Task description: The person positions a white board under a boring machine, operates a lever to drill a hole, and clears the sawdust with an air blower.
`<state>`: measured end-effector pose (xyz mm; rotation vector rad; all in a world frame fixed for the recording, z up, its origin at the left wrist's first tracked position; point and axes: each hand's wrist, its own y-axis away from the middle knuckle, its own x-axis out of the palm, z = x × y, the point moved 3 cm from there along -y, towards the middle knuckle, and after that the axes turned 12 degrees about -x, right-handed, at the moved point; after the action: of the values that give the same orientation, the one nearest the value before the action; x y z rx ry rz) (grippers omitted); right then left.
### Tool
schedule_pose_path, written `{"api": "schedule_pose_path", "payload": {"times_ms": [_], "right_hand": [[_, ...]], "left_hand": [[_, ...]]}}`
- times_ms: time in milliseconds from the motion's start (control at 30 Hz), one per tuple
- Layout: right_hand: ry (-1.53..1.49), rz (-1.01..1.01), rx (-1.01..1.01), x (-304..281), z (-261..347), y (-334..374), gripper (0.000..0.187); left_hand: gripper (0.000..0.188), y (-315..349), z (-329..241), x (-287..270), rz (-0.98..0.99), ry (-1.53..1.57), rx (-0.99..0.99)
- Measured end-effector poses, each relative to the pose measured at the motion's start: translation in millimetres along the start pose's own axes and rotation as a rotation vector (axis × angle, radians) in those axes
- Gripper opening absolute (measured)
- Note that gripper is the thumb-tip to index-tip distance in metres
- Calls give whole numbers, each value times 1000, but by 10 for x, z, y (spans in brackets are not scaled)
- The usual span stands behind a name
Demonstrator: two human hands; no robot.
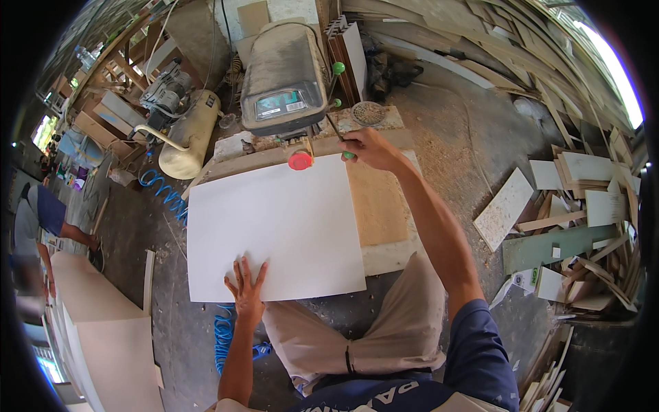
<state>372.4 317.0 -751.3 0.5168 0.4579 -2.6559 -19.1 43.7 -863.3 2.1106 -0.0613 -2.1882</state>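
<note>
A white rectangular board (288, 226) lies across a low worktable (384, 254) in front of me. My left hand (246, 287) rests on the board's near edge, fingers spread and lying flat. Above the far edge stands a dusty drill press (285, 69), with a round red part (300, 161) low under its head. My right hand (367, 148) is closed round one arm of the press's feed lever (334, 126), and a bit of green knob shows under the fingers. Another green knob (338, 68) sticks out beside the machine's housing. The red part hides whatever tool is beneath it.
An air compressor (192, 134) with blue coiled hose (163, 191) stands at the left. Board offcuts (583, 226) are heaped at the right. A round metal dish (368, 113) sits behind my right hand. Another person (51, 213) is at the far left, near large panels (113, 343).
</note>
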Motion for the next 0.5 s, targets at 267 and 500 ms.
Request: {"api": "schedule_pose_path", "payload": {"times_ms": [267, 500], "right_hand": [[43, 58, -5, -55, 27, -43, 26], [7, 31, -20, -73, 6, 23, 25]], "left_hand": [[124, 9, -17, 33, -11, -45, -37], [127, 31, -37, 40, -27, -42, -20]]}}
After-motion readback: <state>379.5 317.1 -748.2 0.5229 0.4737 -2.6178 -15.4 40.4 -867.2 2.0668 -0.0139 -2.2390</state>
